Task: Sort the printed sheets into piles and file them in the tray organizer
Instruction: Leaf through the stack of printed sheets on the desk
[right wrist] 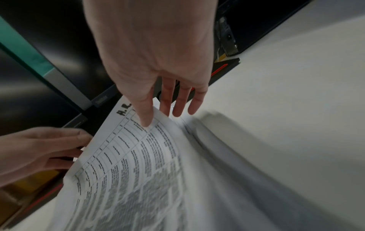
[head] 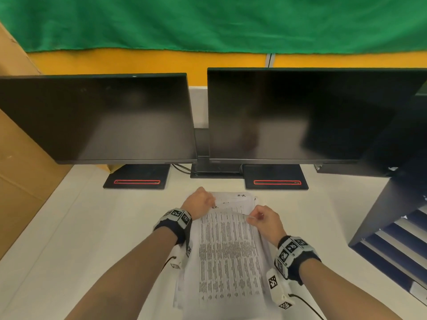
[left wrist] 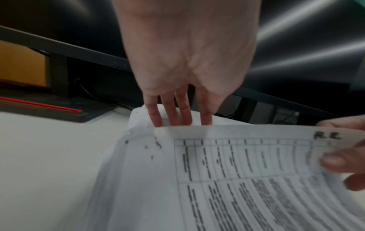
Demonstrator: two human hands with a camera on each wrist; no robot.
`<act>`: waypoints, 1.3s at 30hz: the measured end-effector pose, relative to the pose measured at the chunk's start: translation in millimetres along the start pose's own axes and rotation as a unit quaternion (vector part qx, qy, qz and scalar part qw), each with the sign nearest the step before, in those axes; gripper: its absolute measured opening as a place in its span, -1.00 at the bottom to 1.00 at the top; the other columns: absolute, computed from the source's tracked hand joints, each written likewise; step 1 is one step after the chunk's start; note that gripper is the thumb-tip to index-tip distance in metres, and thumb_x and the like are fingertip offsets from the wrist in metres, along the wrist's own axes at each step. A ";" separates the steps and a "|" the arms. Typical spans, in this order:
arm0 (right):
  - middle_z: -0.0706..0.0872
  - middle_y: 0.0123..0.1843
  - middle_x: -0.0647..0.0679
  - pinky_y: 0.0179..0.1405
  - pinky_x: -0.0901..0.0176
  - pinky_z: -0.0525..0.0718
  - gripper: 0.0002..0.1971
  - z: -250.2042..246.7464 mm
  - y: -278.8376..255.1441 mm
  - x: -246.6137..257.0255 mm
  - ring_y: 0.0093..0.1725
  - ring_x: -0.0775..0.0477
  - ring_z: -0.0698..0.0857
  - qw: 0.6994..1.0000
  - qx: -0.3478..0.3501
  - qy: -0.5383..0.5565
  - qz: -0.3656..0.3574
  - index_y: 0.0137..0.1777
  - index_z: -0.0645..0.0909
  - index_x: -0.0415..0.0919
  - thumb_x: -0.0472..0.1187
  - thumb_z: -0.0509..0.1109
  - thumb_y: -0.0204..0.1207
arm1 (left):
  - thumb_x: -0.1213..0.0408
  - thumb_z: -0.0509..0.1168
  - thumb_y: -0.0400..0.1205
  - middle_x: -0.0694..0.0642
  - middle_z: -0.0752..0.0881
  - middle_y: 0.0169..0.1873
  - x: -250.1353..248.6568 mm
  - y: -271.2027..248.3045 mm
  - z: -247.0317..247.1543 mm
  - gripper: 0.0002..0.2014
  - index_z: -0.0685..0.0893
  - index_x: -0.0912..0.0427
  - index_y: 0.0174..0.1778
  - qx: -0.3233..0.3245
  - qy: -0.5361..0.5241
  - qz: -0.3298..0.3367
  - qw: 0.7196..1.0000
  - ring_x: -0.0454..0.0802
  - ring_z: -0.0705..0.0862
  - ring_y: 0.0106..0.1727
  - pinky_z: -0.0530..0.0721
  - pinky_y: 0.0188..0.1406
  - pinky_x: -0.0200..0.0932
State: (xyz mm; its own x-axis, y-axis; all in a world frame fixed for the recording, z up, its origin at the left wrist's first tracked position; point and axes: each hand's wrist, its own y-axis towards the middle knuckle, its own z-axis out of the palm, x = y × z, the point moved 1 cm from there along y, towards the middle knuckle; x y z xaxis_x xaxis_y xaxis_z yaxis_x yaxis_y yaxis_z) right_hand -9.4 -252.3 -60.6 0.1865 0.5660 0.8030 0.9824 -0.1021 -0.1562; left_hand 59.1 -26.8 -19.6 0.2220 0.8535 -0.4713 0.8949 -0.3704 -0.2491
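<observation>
A stack of printed sheets (head: 228, 255) lies in the middle of the white desk, in front of me. Its top sheet (left wrist: 237, 171), a printed table with handwritten initials at a far corner, is lifted by its far edge and curves up off the stack. My left hand (head: 203, 200) holds the far-left part of that edge, its fingers (left wrist: 171, 115) behind the paper. My right hand (head: 258, 215) pinches the far-right part, thumb (right wrist: 147, 118) on the printed face and the other fingers behind. The dark blue tray organizer (head: 388, 218) stands at the right, its slots facing me.
Two dark monitors (head: 104, 118) (head: 300, 112) stand just behind the stack on black bases (head: 138, 176) with red strips. A cardboard box (head: 20, 169) borders the desk on the left. Bare white desk (head: 80, 239) lies to the left of the sheets.
</observation>
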 end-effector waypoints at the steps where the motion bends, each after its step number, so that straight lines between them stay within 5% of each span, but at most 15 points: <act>1: 0.71 -0.16 -0.10 -0.03 0.05 0.62 -0.82 -0.4 -1.3 -0.6 -0.12 -0.07 0.66 1.000 0.014 -0.007 -0.002 -0.35 0.58 -0.05 -0.20 0.53 0.39 | 0.21 0.07 0.72 0.15 0.53 0.16 6.4 2.6 -1.6 -0.76 0.62 0.19 0.09 -0.014 0.001 -0.016 1.000 0.02 0.58 0.08 0.46 0.10 -0.19; 5: 0.66 -0.17 -0.02 -0.07 0.10 0.58 -0.74 -1.2 -3.4 0.0 -0.11 -0.08 0.63 0.998 0.046 -0.033 -0.015 -0.40 0.53 0.06 -0.20 0.53 0.40 | 0.40 0.17 0.62 0.12 0.63 0.11 33.4 11.3 -4.2 -0.83 0.48 0.04 0.05 0.034 0.018 -0.074 0.996 0.10 0.63 0.11 0.52 0.02 -0.15; 8: 0.54 -0.14 0.01 -0.13 0.22 0.44 -0.69 -0.5 -2.6 1.2 -0.08 -0.04 0.56 0.996 0.057 -0.054 -0.029 -0.43 0.52 0.13 -0.22 0.55 0.37 | 0.12 0.28 0.62 0.11 0.65 0.11 39.1 11.0 -5.7 -0.74 0.59 0.14 0.16 0.083 0.076 -0.072 0.991 0.09 0.60 0.12 0.51 0.10 -0.06; 12: 0.52 0.08 0.00 0.17 0.20 0.38 -0.73 -0.9 2.0 2.0 0.13 -0.02 0.52 0.997 0.035 -0.054 -0.032 -0.35 0.57 0.13 -0.25 0.52 0.40 | 0.13 0.26 0.64 0.07 0.61 -0.32 36.3 10.7 -2.3 -0.74 0.59 0.11 -0.35 0.074 0.045 -0.051 0.995 0.09 0.58 -0.10 0.41 -0.14 -0.12; 14: 0.53 0.15 0.01 0.25 0.18 0.38 -0.81 0.1 5.1 1.8 0.19 -0.03 0.52 0.998 0.032 -0.044 -0.018 -0.27 0.59 0.04 -0.26 0.51 0.42 | 0.17 0.31 0.61 0.07 0.69 -0.05 37.4 10.6 -2.8 -0.86 0.71 0.14 -0.07 0.065 0.003 -0.052 0.996 0.09 0.60 0.10 0.48 0.07 -0.10; 15: 0.54 0.17 -0.01 0.27 0.18 0.39 -0.85 0.9 6.5 1.7 0.20 -0.04 0.54 0.999 0.034 -0.039 -0.010 -0.23 0.61 -0.01 -0.26 0.50 0.43 | 0.18 0.34 0.60 0.10 0.67 0.14 39.0 11.5 -2.7 -0.75 0.69 0.20 0.15 0.062 -0.008 -0.055 0.997 0.09 0.58 0.22 0.47 0.21 -0.09; 18: 0.59 0.19 -0.10 0.21 0.16 0.45 -0.94 3.7 9.9 2.2 0.15 -0.08 0.58 0.999 0.034 -0.027 0.007 -0.14 0.65 -0.17 -0.26 0.49 0.44 | 0.21 0.36 0.58 0.14 0.59 0.33 38.1 11.0 -5.8 -0.62 0.60 0.22 0.30 0.059 -0.025 -0.046 0.997 0.09 0.52 0.35 0.42 0.34 -0.07; 24: 0.61 0.20 -0.13 0.30 0.00 0.52 -0.90 3.7 16.4 -0.2 0.17 -0.12 0.60 0.999 0.020 -0.001 0.030 -0.11 0.70 -0.24 -0.24 0.50 0.42 | 0.32 0.43 0.51 0.13 0.65 0.23 36.5 11.5 -8.4 -0.73 0.51 0.05 0.04 0.050 -0.085 -0.023 0.995 0.07 0.59 0.28 0.54 0.24 -0.10; 27: 0.60 0.18 -0.14 0.20 0.13 0.48 -0.91 -0.1 17.6 2.2 0.16 -0.11 0.58 0.997 0.016 0.049 0.053 -0.16 0.69 -0.24 -0.25 0.53 0.40 | 0.37 0.41 0.53 0.20 0.67 0.16 30.4 9.4 -9.5 -0.55 0.41 0.07 0.28 0.065 -0.085 -0.030 0.994 0.02 0.59 0.09 0.53 0.13 -0.15; 30: 0.57 0.14 -0.14 0.15 0.17 0.42 -0.87 -2.2 15.7 6.6 0.13 -0.09 0.55 0.993 0.028 0.086 0.075 -0.27 0.60 -0.10 -0.24 0.51 0.42 | 0.40 0.42 0.52 0.24 0.67 0.14 25.9 10.3 -7.9 -0.27 0.20 0.07 0.55 0.070 -0.078 -0.029 0.994 0.10 0.63 0.14 0.56 0.19 -0.09; 39: 0.62 -0.02 -0.07 0.21 0.02 0.57 -0.73 2.0 12.6 9.0 0.10 -0.11 0.63 0.994 0.044 0.084 0.061 -0.40 0.48 -0.11 -0.26 0.51 0.41 | 0.12 0.20 0.68 0.09 0.75 0.09 16.7 3.7 -4.8 -0.70 0.68 0.13 0.24 -0.096 0.023 0.019 0.995 0.05 0.68 0.09 0.63 0.16 -0.08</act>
State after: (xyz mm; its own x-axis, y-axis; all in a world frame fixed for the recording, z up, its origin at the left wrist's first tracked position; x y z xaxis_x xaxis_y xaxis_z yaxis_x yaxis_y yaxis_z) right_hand 4.7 -246.8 -56.5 0.3090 0.4084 0.8589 0.9497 -0.0845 -0.3015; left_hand 68.0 -12.2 -24.4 0.2714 0.8578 -0.4366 0.9419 -0.3300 -0.0630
